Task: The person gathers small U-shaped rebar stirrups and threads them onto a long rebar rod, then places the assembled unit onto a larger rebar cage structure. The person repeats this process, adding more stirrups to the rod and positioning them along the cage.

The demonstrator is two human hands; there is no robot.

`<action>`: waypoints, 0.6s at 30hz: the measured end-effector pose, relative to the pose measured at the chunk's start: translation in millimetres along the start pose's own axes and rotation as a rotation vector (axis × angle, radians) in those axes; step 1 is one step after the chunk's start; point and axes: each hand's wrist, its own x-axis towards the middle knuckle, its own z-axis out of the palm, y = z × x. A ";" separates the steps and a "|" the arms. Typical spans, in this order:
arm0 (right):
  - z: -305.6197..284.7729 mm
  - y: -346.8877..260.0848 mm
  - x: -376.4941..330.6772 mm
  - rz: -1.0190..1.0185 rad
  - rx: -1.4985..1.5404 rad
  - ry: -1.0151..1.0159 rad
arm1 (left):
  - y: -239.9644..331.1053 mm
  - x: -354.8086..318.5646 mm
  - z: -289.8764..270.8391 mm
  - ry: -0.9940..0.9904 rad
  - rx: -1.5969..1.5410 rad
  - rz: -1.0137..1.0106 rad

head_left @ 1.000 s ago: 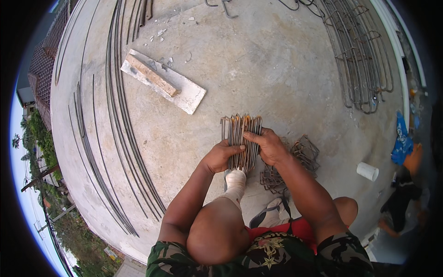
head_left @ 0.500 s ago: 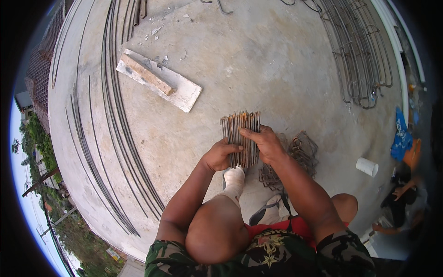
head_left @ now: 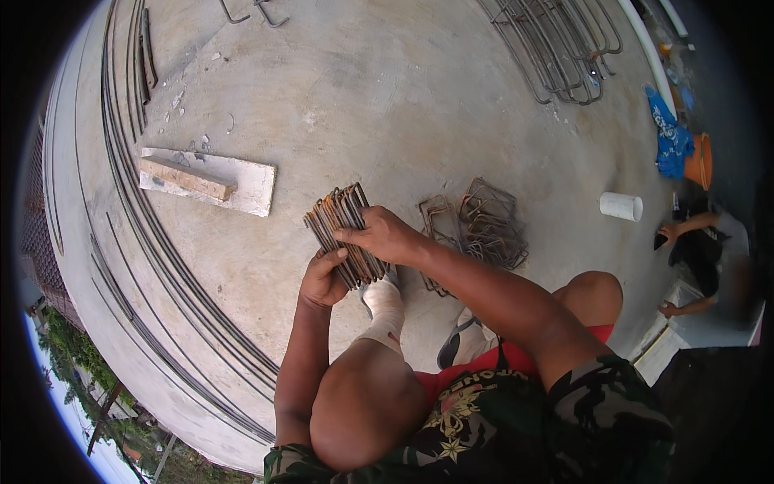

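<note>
Between my two hands is a tight stack of rebar stirrups (head_left: 332, 211), rusty brown bent steel rods lying side by side. My left hand (head_left: 324, 277) grips its lower left side, thumb laid across the rods. On the right side my right hand (head_left: 379, 235) is closed round the stack, its thumb over the front. The stack tilts, its top leaning left, and is held above my foot. A loose pile of more stirrups (head_left: 492, 226) lies on the concrete floor, right of my right hand and partly behind my forearm.
Long steel bars (head_left: 153, 218) run along the left. A white board with a wooden block (head_left: 254, 181) lies nearer. A rebar cage (head_left: 556, 48) is at the far right, a white cup-like cylinder (head_left: 621, 206) below it. Another person (head_left: 701, 250) is at the right edge, near an orange bucket (head_left: 700, 161).
The view has turned. My hands and the stirrup stack have shifted left and the stack has tilted from upright to leaning left. Both hands still grip it.
</note>
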 end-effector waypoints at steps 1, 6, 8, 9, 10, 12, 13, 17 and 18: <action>-5.0 -1.3 -0.8 0.007 -0.064 -0.029 | 0.0 -0.2 1.5 0.000 0.009 0.009; -75.1 22.3 -14.1 0.027 -0.231 0.236 | 10.4 0.1 5.1 -0.047 -0.067 0.054; -117.6 64.7 -20.8 0.123 -0.600 0.427 | 14.2 3.0 -1.1 -0.067 -0.051 0.040; -134.0 89.5 -26.3 0.215 -0.710 0.477 | 16.6 2.8 -1.6 -0.074 -0.049 0.041; -147.0 109.3 -31.9 0.308 -0.821 0.526 | 17.9 2.5 -1.7 -0.060 -0.054 0.062; -158.4 134.1 -41.2 0.434 -1.031 0.544 | 18.8 -1.0 -2.9 -0.022 -0.066 0.105; -162.3 143.6 -47.0 0.501 -1.137 0.553 | 20.1 -2.1 -2.5 -0.038 -0.068 0.111; -169.5 164.6 -64.1 0.384 -1.045 0.496 | 17.5 -3.4 -6.2 -0.048 -0.072 0.092; -169.1 160.5 -66.6 0.342 -1.029 0.491 | 16.9 -4.2 -6.8 -0.046 -0.071 0.090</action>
